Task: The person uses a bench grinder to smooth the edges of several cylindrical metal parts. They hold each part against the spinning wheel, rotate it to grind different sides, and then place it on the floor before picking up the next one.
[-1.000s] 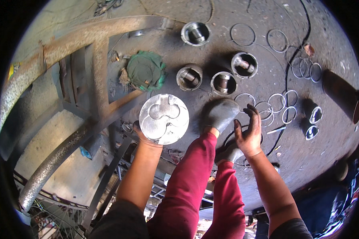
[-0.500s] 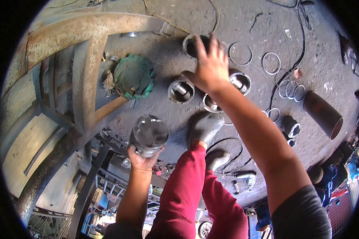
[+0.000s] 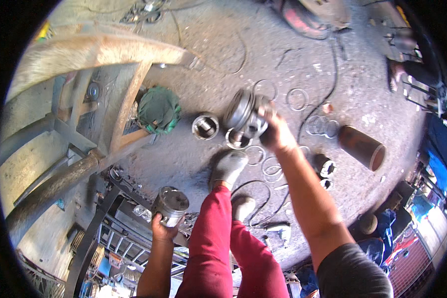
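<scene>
My left hand (image 3: 165, 228) grips a grey engine piston (image 3: 173, 199) by its lower end, crown up, beside my left leg. Farther out, my right hand (image 3: 277, 130) is closed on another piston (image 3: 240, 110), held tilted above the floor and slightly blurred; its grooved side shows. Just under it, a third piston (image 3: 238, 140) rests on the ground with its hollow end up, partly covered. To its left lies one more piston (image 3: 205, 126), its pin visible inside. Thin piston rings (image 3: 297, 99) are scattered to the right of my right hand.
A rusty metal frame (image 3: 129, 107) rises at left, next to a green cloth-covered bundle (image 3: 158, 110). On the right lie a rusty cylinder sleeve (image 3: 361, 147) and dark metal parts (image 3: 324, 165). A cable (image 3: 310, 104) crosses the floor. Another person's leg (image 3: 417, 72) shows at far right.
My right hand, empty and reaching over the pistons before, now holds one up. The left hand still holds its piston, now lower in the picture. The whole view has shifted.
</scene>
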The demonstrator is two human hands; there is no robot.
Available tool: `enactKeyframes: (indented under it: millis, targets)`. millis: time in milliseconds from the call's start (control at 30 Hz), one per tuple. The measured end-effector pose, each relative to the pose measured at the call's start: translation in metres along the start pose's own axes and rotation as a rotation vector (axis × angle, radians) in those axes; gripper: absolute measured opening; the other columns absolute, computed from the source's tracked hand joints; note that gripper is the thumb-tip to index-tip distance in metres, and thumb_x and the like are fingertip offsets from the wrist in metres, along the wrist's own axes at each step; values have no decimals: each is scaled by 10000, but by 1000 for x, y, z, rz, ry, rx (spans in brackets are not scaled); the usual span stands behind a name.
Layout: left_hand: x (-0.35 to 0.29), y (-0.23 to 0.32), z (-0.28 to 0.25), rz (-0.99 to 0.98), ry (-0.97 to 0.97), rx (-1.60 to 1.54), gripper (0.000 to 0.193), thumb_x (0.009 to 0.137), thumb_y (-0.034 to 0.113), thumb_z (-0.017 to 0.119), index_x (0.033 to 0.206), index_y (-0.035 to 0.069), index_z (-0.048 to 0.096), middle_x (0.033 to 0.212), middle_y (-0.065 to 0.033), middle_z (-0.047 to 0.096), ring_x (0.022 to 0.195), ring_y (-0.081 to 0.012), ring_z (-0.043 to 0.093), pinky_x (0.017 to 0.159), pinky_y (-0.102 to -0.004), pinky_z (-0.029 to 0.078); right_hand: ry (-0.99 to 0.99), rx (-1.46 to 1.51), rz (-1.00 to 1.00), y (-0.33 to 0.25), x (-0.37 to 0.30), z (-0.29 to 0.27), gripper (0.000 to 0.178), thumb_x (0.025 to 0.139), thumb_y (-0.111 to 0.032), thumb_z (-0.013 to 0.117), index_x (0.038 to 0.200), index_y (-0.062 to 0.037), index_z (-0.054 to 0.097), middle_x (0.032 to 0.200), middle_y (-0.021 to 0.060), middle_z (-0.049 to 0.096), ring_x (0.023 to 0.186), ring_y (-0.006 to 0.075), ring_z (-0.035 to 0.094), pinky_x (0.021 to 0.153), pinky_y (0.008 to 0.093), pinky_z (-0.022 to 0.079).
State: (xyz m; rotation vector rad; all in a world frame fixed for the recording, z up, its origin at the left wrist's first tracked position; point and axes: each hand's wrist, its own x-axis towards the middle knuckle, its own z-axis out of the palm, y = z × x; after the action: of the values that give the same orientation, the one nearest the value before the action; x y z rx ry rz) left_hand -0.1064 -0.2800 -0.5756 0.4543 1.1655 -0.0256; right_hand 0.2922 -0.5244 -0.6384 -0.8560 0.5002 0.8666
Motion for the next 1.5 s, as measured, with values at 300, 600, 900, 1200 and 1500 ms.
enactKeyframes:
  millis: [300,600,900,1200,1500]
  targets:
    - [-204,61,123,-92,-419,-133,805,662,512,751,1355,164,535,1317,-130,591,1167,-395,584,897,-615,527,-479,638,48,-68,-337,121,780,705,-433,737,1355,-56,526,1358,182,562,1193,367,576,998,538,473]
    - [-452,124,200,107,-1028,-104,833,714,673,664,1355,153,544,1329,-122,592,1170,-395,589,888,-582,550,-740,676,61,-121,-584,241,962,639,-595,752,1428,-136,448,1436,182,469,1280,451,479,989,668,439]
    - [-547,158,162,271,-1056,-211,929,673,610,735,1433,172,429,1412,-158,492,1195,-446,541,697,-578,568,-861,508,27,-97,-659,299,964,726,-657,672,1489,-160,354,1436,242,436,1225,526,487,890,699,480]
    - [-504,226,153,362,-1000,-466,820,730,484,716,1400,94,448,1309,-218,558,1045,-458,614,772,-535,576,-727,338,34,-56,-650,363,846,713,-617,719,1412,-216,461,1329,203,540,1139,459,550,806,575,516]
    - [-427,352,140,499,-819,-552,752,778,372,700,1411,74,426,1320,-210,560,1118,-430,593,913,-551,525,-587,326,-34,-42,-605,452,830,704,-582,707,1383,-163,480,1316,189,550,1127,443,557,794,549,509]
